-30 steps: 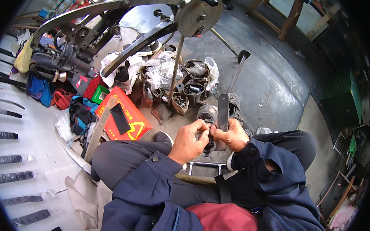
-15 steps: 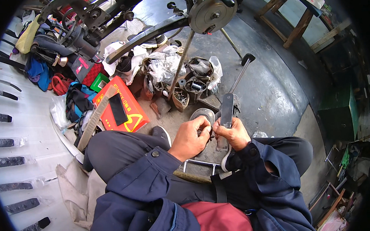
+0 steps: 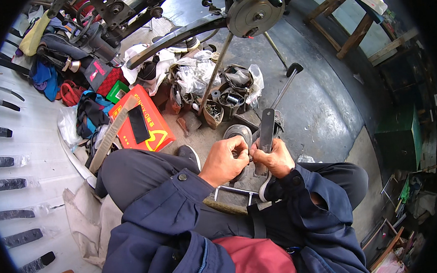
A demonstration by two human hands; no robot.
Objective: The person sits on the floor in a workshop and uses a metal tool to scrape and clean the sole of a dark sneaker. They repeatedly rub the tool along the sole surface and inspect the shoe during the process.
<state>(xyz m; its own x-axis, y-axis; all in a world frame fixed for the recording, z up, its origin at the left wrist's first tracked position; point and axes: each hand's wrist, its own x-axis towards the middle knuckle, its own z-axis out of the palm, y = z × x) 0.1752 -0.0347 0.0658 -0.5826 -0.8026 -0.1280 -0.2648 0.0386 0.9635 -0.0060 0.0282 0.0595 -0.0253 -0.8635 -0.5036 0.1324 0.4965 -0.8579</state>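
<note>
Right hand holds dark strip, grip closed; left hand pinches.

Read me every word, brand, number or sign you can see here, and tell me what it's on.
I don't copy out print, but here's where it stands:
Red rectangular box: yellow lettering and a curved yellow emblem; its smallest print is unreadable.
Green rectangular card: square black-and-white code; too small to read.
Dark grey flat strip in the right hand: no legible lettering.
</note>
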